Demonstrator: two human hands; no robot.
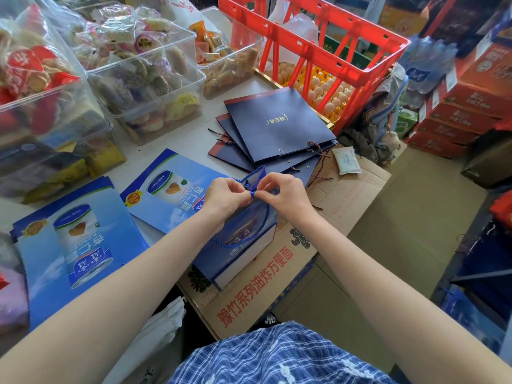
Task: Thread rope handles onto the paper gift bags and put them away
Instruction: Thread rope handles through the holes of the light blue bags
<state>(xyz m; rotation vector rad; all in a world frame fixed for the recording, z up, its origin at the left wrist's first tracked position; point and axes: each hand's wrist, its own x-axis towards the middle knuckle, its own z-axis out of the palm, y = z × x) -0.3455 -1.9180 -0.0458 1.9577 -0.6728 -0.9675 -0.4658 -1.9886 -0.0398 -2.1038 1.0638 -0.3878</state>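
**Knot going in at the bag's top edge**

Nearest me, both forearms run up out of the bottom corners and converge over the blue gift bag (243,245), which lies on the printed cardboard carton (279,270) at the table's edge. I've got the left hand (225,196) and right hand (285,195) almost meeting at the bag's open top edge, wrists raised, knuckles up, fingers curled in. Between them sits the end of the blue rope handle (251,193): my left thumb and forefinger pinch it from one side, my right thumb and forefinger pinch it from the other, and the rest of the fingers are tucked. Neither hand is nearer; the rope end is dead centre between the fingertips. The rope's free length loops down towards me across the bag's face, so its long run lies along the bag, away from the pinch. I judge this is a knot being tied just at the hole, and the next pull should go outward, hands apart.

Left of that, flat light-blue bags (69,245) lie on the table. Farther off, a fanned stack of navy bags (277,128) lies with cords showing, then a red crate (318,51).
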